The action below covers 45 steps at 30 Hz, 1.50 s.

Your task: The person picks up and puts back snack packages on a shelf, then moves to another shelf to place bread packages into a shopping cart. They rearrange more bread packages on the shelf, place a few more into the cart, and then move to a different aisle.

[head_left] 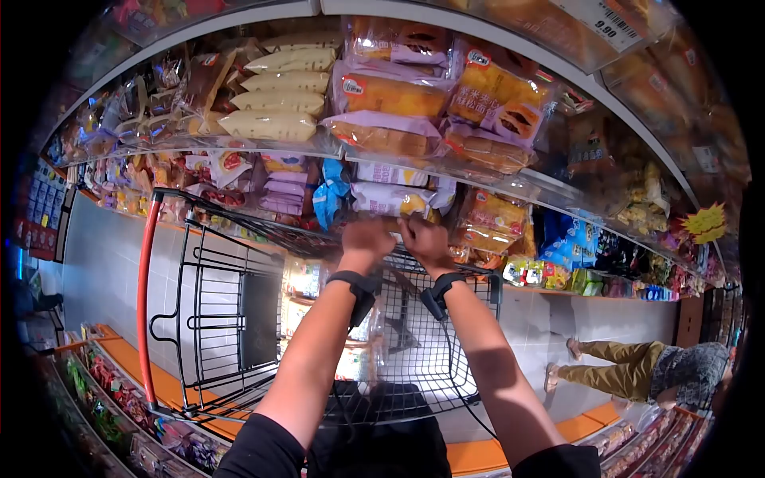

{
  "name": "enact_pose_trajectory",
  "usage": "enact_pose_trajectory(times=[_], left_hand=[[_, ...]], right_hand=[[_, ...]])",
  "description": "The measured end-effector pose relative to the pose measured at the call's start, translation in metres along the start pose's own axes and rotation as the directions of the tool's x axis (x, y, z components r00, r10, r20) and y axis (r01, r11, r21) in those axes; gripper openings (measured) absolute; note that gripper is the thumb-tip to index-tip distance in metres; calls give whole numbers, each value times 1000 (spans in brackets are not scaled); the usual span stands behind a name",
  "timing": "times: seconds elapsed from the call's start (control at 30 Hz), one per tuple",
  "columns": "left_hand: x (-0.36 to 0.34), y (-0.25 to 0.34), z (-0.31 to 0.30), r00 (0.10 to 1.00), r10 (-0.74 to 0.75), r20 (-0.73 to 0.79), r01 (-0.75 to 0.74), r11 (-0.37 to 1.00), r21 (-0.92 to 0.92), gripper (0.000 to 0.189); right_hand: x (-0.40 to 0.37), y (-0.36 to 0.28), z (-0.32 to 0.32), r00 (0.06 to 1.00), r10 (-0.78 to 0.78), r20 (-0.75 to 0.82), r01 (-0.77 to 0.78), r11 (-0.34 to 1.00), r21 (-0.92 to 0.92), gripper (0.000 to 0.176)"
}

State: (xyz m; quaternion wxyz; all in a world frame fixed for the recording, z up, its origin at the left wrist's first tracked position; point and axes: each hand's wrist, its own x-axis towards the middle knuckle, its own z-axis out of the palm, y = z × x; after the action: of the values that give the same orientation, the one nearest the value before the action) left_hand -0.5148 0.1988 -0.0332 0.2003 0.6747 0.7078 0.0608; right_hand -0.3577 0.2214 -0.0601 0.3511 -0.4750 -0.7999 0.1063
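Both of my hands reach over the far side of a shopping cart [145,303] to the shelf of packaged food. My left hand [366,243] is blurred, with its fingers curled at a white and purple package [389,199]. Close beside it on the right, my right hand [425,240] has bent fingers near the same package. Whether either hand grips anything cannot be made out. Just left of the package is a bright blue packet [331,195]. Several packages [303,279] lie in the cart under my left forearm.
Above the hands, a shelf edge [382,155] carries cream packets [275,103] and purple-edged bread packs [390,99]. A person [629,370] in olive trousers is at the lower right. More shelves with an orange base [478,458] run along the bottom.
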Motion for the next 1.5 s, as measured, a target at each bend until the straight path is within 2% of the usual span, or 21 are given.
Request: enact_pose_trajectory(times=[0.1, 0.23, 0.33, 0.43, 0.5, 0.63, 0.67, 0.77, 0.87, 0.9, 0.97, 1.0, 1.03, 1.07, 1.1, 1.17, 1.23, 1.3, 1.33, 1.43, 1.5], left_hand=[[-4, 3, -7, 999, 27, -38, -27, 1000, 5, 35], [-12, 12, -17, 991, 88, -105, -92, 995, -26, 33], [-8, 7, -7, 989, 71, -133, -70, 997, 12, 33], [-2, 4, -3, 1000, 25, 17, -26, 996, 89, 34], [-2, 4, -3, 999, 32, 9, -33, 997, 65, 35], [2, -5, 10, 989, 78, -123, -71, 995, 63, 38], [3, -5, 11, 990, 74, -122, -66, 996, 66, 40], [1, -5, 16, 967, 123, -222, -110, 991, 71, 40], [1, -5, 6, 996, 56, 72, -57, 998, 16, 40], [-1, -4, 6, 998, 64, -20, -64, 998, 6, 41], [0, -2, 6, 994, 68, -89, -64, 997, 42, 41], [1, -1, 3, 998, 45, -35, -43, 997, 60, 37], [1, 1, 0, 1000, 21, 21, -23, 996, 82, 35], [3, -1, 8, 997, 35, -73, -28, 996, 90, 34], [4, -1, 6, 995, 49, -88, -43, 997, 71, 34], [3, -1, 5, 991, 78, -107, -75, 997, 30, 35], [6, -4, 11, 985, 110, -129, -102, 992, 69, 36], [9, -8, 15, 986, 126, -110, -114, 987, 111, 36], [9, -9, 16, 986, 124, -109, -113, 989, 99, 37], [7, -2, 9, 997, 71, -19, -68, 989, 131, 40], [4, 2, 3, 998, 62, -13, -60, 990, 127, 39]], right_hand=[[-3, 4, 4, 1000, 21, -5, -21, 1000, 22, 21], [-6, 12, 12, 996, 65, 54, -63, 998, -23, 25], [-5, 9, 8, 999, 48, 23, -47, 999, -27, 21], [-6, 14, 11, 997, 41, 63, -39, 999, -37, 21], [-8, 16, 15, 996, 55, 64, -52, 997, -56, 20], [-10, 22, 21, 1000, 7, 7, -6, 995, -95, 19], [-12, 26, 24, 999, 17, 44, -13, 996, -89, 22], [-2, 3, 8, 972, 34, -231, -24, 999, 45, 22], [-15, 19, 17, 975, 205, 87, -199, 977, -71, 34], [-8, 22, 18, 987, 163, 12, -162, 985, -67, 33], [-12, 19, 21, 989, 84, -121, -92, 994, -62, 31], [-11, 15, 17, 984, 176, -36, -177, 984, -14, 31], [-7, 10, 11, 979, 205, 4, -205, 979, -12, 31], [-5, 6, 5, 971, 235, 44, -235, 972, -11, 31], [-1, 2, -1, 960, 267, 85, -268, 963, -10, 31], [0, 2, 0, 970, 241, 37, -241, 970, 8, 32], [-2, 6, 4, 981, 191, -42, -189, 981, 42, 32], [-6, 9, 6, 984, 179, -16, -179, 984, 23, 32], [-6, 10, 5, 985, 170, -2, -170, 985, 14, 32], [-9, 13, 11, 990, 97, -103, -97, 995, 8, 33], [-10, 15, 12, 989, 109, -96, -108, 994, 19, 34]])
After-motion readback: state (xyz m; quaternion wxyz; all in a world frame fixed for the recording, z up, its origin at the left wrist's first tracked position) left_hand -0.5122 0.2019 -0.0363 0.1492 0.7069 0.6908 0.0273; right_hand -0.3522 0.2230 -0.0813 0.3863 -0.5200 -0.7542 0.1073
